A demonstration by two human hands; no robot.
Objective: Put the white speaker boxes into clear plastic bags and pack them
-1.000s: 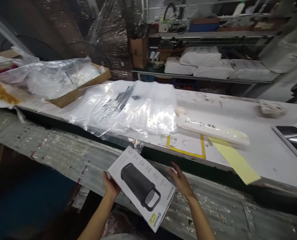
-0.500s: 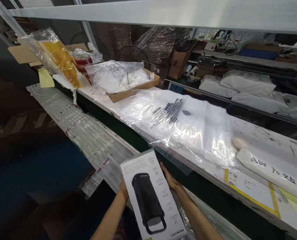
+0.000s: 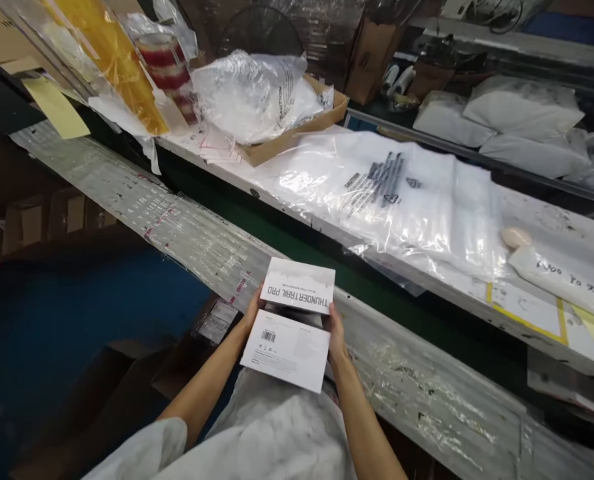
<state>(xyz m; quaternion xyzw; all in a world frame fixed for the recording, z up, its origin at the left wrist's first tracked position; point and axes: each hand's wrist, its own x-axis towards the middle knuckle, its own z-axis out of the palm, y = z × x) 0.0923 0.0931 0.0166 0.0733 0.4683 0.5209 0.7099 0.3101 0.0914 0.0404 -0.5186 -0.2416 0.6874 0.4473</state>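
Observation:
Between my two hands are two white printed box ends, one above the other with a narrow dark gap between them. The upper white box [image 3: 301, 285] reads THUNDERTRAIL PRO, upside down to me; the lower white box [image 3: 285, 350] carries a barcode and small print. Whether they are separate boxes I cannot tell. My left hand [image 3: 253, 310] grips the left side, its fingers partly hidden. On the right side, my right hand [image 3: 335, 333] is closed along the edge by the gap. They are held close to my body, over the taped ledge [image 3: 211, 257].
Clear plastic bags [image 3: 391, 193] with caution print lie on the white shelf [image 3: 541, 207] ahead. A cardboard tray [image 3: 297, 137] holds more bags. Tape rolls [image 3: 167, 70] and a yellow roll [image 3: 111, 60] stand left. Wrapped white packs [image 3: 524, 110] sit on the rear rack.
The box with the speaker picture has been tipped so its picture no longer shows; white end faces now face me. Both hands still hold on, and my view has shifted downward.

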